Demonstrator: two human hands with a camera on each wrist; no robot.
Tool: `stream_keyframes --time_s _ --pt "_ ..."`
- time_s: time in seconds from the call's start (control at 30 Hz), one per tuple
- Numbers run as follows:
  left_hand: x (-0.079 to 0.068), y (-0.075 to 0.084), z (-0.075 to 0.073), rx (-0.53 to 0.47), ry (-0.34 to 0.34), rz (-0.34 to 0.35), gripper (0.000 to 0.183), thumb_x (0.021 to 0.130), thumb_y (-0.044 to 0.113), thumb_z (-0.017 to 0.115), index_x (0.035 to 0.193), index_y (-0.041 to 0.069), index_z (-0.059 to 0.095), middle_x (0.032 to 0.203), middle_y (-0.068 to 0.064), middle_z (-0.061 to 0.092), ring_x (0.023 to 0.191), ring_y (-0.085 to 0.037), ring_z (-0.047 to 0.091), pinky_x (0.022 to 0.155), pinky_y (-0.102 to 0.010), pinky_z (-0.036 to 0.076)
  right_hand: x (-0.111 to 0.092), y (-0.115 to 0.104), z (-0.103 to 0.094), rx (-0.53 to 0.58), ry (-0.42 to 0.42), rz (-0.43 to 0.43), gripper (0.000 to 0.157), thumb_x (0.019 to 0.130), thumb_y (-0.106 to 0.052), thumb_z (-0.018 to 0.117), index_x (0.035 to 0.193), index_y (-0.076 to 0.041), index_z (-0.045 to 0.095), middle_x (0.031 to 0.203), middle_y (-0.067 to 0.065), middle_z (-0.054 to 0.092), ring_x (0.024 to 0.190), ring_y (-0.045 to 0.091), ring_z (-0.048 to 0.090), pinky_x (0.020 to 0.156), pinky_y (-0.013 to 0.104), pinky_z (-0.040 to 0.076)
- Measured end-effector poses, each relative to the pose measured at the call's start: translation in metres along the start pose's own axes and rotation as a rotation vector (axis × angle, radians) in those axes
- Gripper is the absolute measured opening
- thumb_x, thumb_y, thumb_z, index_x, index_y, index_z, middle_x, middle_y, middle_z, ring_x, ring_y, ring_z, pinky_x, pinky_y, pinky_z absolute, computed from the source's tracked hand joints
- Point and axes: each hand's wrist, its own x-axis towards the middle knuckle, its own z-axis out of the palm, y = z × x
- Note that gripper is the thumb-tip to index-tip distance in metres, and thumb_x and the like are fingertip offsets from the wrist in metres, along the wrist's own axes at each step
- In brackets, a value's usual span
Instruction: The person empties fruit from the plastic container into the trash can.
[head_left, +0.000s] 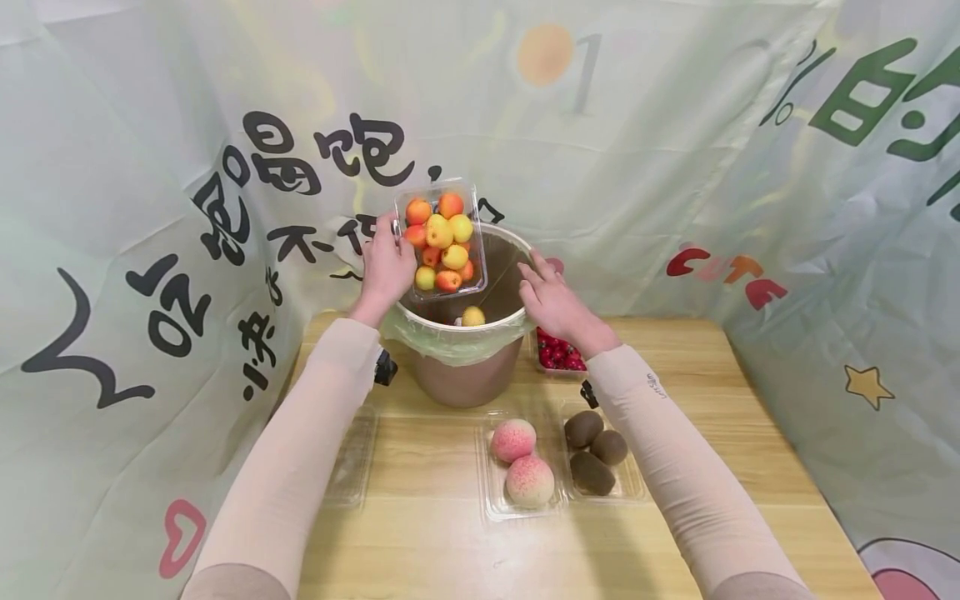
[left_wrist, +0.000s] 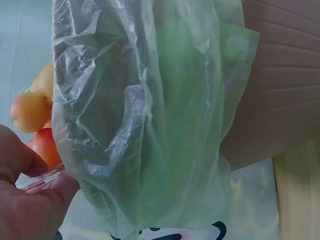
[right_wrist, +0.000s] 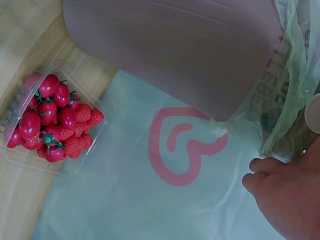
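In the head view, my left hand (head_left: 388, 271) grips the left edge of a clear plastic box (head_left: 480, 279), tilted over a bin. Small round yellow and orange-red fruits (head_left: 438, 232) fill the box. The brownish bin (head_left: 465, 375) has a white rim and a pale green bag (left_wrist: 185, 125) folded over its outside. One yellow fruit (head_left: 473, 317) shows inside the bin, below the box. My right hand (head_left: 558, 304) holds the bin's right rim. In the right wrist view its curled fingers (right_wrist: 257, 180) lie right by the bag, partly hidden.
A box of cherry tomatoes and raspberries (right_wrist: 55, 120) stands right of the bin. Nearer are a box with two peaches (head_left: 530, 481) and a box with three kiwis (head_left: 592, 473). Another clear box (head_left: 351, 458) lies at left on the wooden table (head_left: 420, 542). Printed cloth (head_left: 637, 167) hangs around.
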Motion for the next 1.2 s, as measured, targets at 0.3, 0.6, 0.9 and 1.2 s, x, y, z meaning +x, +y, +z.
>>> stream_keyframes --time_s 0.3,0.6,0.9,1.2 --pt "-0.0010 0.0000 -0.0017 -0.010 -0.016 -0.019 0.040 0.096 0.006 0.046 0.136 0.002 0.046 0.100 -0.018 0.070 0.092 -0.036 0.064 0.083 -0.048 0.050 -0.0002 -0.0021 -0.0002 0.008 0.008 -0.004 0.066 0.104 -0.044 0.014 0.157 -0.006 0.028 0.168 0.009 0.001 0.153 0.032 0.008 0.125 0.047 0.008" --pt "-0.0017 -0.0006 -0.0031 -0.013 -0.004 -0.016 0.044 0.098 0.008 0.046 0.142 0.005 0.043 0.109 -0.017 0.071 0.096 -0.037 0.065 0.087 -0.048 0.050 0.0003 -0.0007 0.0004 0.014 0.017 -0.004 0.066 0.104 -0.044 0.015 0.156 -0.007 0.029 0.168 0.010 0.003 0.153 0.033 0.009 0.125 0.046 0.008" --pt "-0.0006 -0.0032 -0.0003 -0.032 0.018 0.005 0.044 0.098 0.009 0.046 0.142 0.007 0.043 0.119 -0.017 0.070 0.100 -0.036 0.066 0.087 -0.048 0.052 0.0000 -0.0011 -0.0005 0.007 0.007 -0.001 0.065 0.104 -0.044 0.016 0.156 -0.007 0.029 0.168 0.010 0.002 0.153 0.033 0.009 0.125 0.047 0.008" --pt "-0.0019 -0.0036 0.0006 -0.041 0.050 0.013 0.041 0.098 0.010 0.046 0.139 0.007 0.043 0.117 -0.017 0.070 0.090 -0.034 0.068 0.079 -0.046 0.054 -0.0005 -0.0020 -0.0007 0.014 0.006 0.000 0.065 0.105 -0.043 0.016 0.157 -0.007 0.029 0.168 0.009 0.001 0.154 0.032 0.008 0.125 0.047 0.008"
